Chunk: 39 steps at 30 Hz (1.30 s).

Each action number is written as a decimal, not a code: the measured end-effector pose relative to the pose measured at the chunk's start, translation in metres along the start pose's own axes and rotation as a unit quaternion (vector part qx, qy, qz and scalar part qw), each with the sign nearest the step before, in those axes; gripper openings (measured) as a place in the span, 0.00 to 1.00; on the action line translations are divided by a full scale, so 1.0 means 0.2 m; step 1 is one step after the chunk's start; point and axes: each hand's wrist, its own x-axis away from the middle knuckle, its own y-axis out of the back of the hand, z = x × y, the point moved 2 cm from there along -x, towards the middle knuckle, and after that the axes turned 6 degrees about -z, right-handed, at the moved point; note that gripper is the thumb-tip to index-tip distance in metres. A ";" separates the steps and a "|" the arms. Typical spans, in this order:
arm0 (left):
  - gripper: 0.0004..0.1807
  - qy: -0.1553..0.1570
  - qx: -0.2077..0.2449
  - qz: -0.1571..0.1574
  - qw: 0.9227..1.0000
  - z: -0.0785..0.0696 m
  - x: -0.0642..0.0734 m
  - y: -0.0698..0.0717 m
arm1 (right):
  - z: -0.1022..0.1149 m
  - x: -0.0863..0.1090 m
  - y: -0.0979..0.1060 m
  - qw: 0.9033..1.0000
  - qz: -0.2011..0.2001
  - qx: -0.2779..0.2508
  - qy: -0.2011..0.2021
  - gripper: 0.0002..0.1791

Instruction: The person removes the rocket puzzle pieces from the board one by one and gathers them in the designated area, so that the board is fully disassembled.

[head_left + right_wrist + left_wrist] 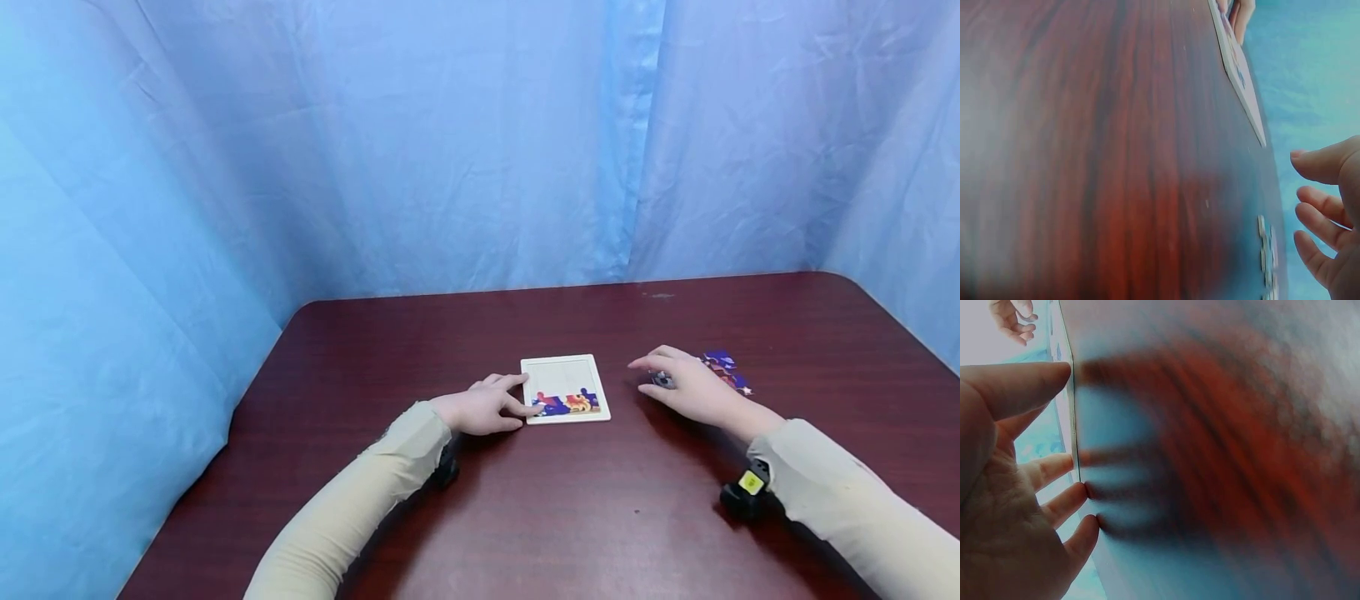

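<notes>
A white square puzzle tray (pixel 558 375) lies on the table with colourful picture pieces (pixel 573 403) along its near side; its far part shows bare. At the tray's left edge, my left hand (pixel 483 408) has its fingers spread, the index finger and others touching the rim. My right hand (pixel 693 387) hovers over loose puzzle pieces (pixel 722 363) to the right of the tray. Its thumb and fingers are apart, with a greyish piece (pixel 663 379) visible on the table between them. In the right wrist view nothing sits between these fingers, and pieces (pixel 1265 262) lie below.
The dark red wooden table (pixel 570 508) has rounded far corners. Blue cloth curtains (pixel 450 150) hang behind it and at both sides. Black wrist cameras (pixel 744 498) are strapped under the beige sleeves (pixel 847 483).
</notes>
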 end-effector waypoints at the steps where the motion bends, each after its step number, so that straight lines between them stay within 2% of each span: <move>1: 0.21 0.000 0.000 0.000 1.000 0.00 0.00 0.00 | 0.01 0.00 -0.01 1.000 0.000 -0.003 0.000 0.15; 12: 0.21 -0.002 0.000 0.000 1.000 0.00 -0.01 0.00 | 0.05 -0.03 -0.11 0.998 -0.013 -0.054 -0.027 0.15; 18: 0.20 0.001 0.005 -0.003 1.000 0.00 0.00 0.00 | 0.09 -0.08 -0.16 0.996 0.015 -0.076 -0.039 0.18; 28: 0.17 -0.001 -0.017 -0.015 1.000 -0.04 -0.02 0.02 | 0.15 -0.15 -0.23 0.997 0.071 -0.026 -0.004 0.20; 30: 0.16 -0.014 -0.030 -0.025 0.999 -0.05 -0.02 0.03 | 0.16 -0.16 -0.23 0.997 0.075 -0.022 -0.004 0.19; 32: 0.16 -0.041 -0.052 -0.040 0.997 -0.06 -0.02 0.03 | 0.16 -0.16 -0.23 0.997 0.077 -0.023 -0.002 0.18; 35: 0.16 -0.088 -0.091 -0.077 0.989 -0.07 -0.02 0.04 | 0.17 -0.17 -0.23 0.997 0.076 -0.024 -0.002 0.16; 37: 0.17 -0.103 -0.105 -0.103 0.984 -0.08 -0.03 0.05 | 0.17 -0.17 -0.24 0.997 0.076 -0.024 0.000 0.15; 39: 0.18 -0.104 -0.108 -0.117 0.982 -0.09 -0.03 0.05 | 0.17 -0.18 -0.25 0.997 0.077 -0.026 -0.001 0.14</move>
